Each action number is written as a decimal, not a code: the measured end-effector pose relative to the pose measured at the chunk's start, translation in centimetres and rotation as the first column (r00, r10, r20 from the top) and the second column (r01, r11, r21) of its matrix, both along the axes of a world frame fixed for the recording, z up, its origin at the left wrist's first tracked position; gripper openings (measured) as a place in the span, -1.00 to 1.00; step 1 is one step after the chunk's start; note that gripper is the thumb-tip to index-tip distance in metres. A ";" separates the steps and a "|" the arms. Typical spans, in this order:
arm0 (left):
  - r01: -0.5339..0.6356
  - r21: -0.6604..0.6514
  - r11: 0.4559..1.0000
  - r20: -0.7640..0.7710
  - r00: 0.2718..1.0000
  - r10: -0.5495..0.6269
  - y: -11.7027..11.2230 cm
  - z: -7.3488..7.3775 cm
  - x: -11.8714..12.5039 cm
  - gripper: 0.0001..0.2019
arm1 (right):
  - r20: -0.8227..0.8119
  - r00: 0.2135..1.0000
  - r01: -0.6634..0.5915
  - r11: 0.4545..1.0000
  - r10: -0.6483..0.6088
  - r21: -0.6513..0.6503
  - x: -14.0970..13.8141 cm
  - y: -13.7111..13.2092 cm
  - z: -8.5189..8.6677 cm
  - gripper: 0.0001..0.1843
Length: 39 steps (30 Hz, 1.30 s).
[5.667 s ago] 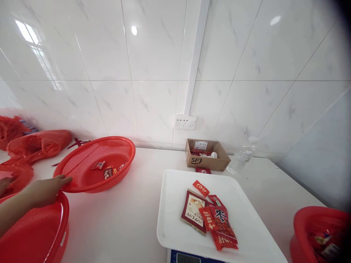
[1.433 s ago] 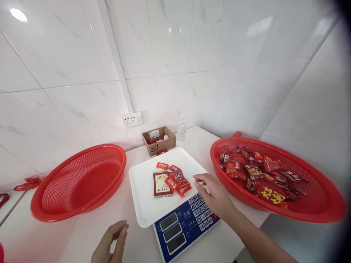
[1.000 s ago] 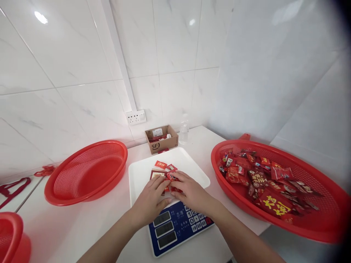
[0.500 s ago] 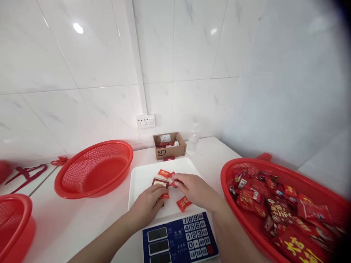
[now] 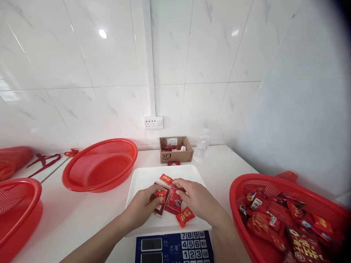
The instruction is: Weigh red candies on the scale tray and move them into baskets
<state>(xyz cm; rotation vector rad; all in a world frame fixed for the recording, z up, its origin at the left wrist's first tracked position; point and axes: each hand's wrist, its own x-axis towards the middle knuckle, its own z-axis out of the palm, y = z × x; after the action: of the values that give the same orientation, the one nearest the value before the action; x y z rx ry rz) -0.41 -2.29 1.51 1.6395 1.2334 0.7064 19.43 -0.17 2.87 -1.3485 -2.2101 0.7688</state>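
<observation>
Both my hands are over the white scale tray (image 5: pixel 142 179). My left hand (image 5: pixel 142 206) is closed, pinching a small red candy packet (image 5: pixel 161 196) above a larger packet lying on the tray. My right hand (image 5: pixel 197 201) is closed on a red snack packet (image 5: pixel 174 199) with a black character on it. One loose red packet (image 5: pixel 184 216) lies below my right hand and another small one (image 5: pixel 166 179) lies farther back. The scale's blue keypad (image 5: pixel 175 248) shows at the bottom edge.
An empty red mesh basket (image 5: pixel 100 170) sits left of the tray, another red basket (image 5: pixel 16 208) at far left. A red basket (image 5: pixel 263 248) full of red packets is at right. A cardboard box (image 5: pixel 176 155) and a clear bottle (image 5: pixel 202 149) stand by the wall.
The view has shifted left and down. My hands closed round the packets on the tray and gathered them together; the red packet with the black character now stands between my fingers.
</observation>
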 end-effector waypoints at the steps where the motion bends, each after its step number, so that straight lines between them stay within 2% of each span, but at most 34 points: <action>1: 0.004 -0.026 1.000 0.032 0.999 -0.003 0.1 -0.1 0.2 -0.74 | 0.015 1.000 0.014 1.000 -0.014 0.012 0.2 0.1 -0.1 -0.68; 4: -0.003 -0.050 0.999 0.026 1.000 0.004 0.6 -0.4 0.6 -0.73 | 0.061 0.995 0.070 0.996 -0.073 0.055 0.6 0.6 -0.6 -0.68; 8: 0.017 0.010 1.000 -0.163 0.986 -0.015 1.3 -0.6 0.9 -0.76 | 0.074 0.996 0.049 0.996 -0.054 0.074 0.7 1.3 -1.0 -0.67; 10: 0.047 0.092 0.995 -0.304 0.953 -0.016 1.6 -0.6 1.0 -0.78 | 0.078 0.997 0.023 0.998 -0.027 0.058 0.6 1.5 -1.3 -0.66; 13: 0.104 0.269 0.957 -0.517 0.854 0.052 2.2 -0.7 1.1 -0.75 | 0.086 0.996 0.023 0.999 -0.026 0.034 0.5 1.6 -1.6 -0.66; 15: 0.153 0.366 0.918 -0.580 0.809 0.097 2.7 -0.8 1.1 -0.68 | 0.094 0.995 0.034 0.999 -0.035 0.020 0.5 1.5 -1.7 -0.66; 17: 0.209 0.416 0.885 -0.599 0.795 0.093 3.2 -0.8 1.2 -0.63 | 0.098 0.994 0.037 0.999 -0.038 0.009 0.6 1.4 -1.8 -0.65; 19: 0.265 0.403 0.876 -0.616 0.786 0.045 3.5 -0.8 1.3 -0.55 | 0.089 0.996 0.030 1.000 -0.030 0.001 0.7 1.3 -1.7 -0.63; 24: 0.353 0.225 0.908 -0.696 0.710 -0.103 3.6 -0.8 2.3 -0.25 | 0.050 0.999 0.021 1.000 -0.021 0.000 1.2 1.2 -1.6 -0.61; 31: 0.462 0.171 0.870 -0.742 0.642 -0.195 2.7 -0.9 4.9 -0.15 | 0.080 0.986 0.150 0.989 -0.150 0.001 2.3 1.1 -0.9 -0.54; 33: 0.492 0.158 0.856 -0.744 0.630 -0.224 2.6 -1.1 5.4 -0.16 | 0.075 0.986 0.154 0.988 -0.152 -0.011 2.3 1.1 -0.7 -0.53; 35: 0.494 0.201 0.846 -0.739 0.643 -0.200 2.7 -1.2 5.6 -0.24 | 0.065 0.987 0.146 0.989 -0.144 -0.013 2.2 1.0 -0.6 -0.53; 39: 0.476 0.345 0.809 -0.699 0.705 -0.116 2.9 -1.4 5.7 -0.58 | 0.046 0.991 0.123 0.992 -0.122 -0.016 1.9 0.9 -0.7 -0.52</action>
<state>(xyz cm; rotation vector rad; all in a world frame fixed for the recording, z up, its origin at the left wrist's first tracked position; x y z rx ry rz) 5.24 0.66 0.14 2.6293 1.2320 0.2250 21.36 0.71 2.14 -1.5089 -2.1355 0.7234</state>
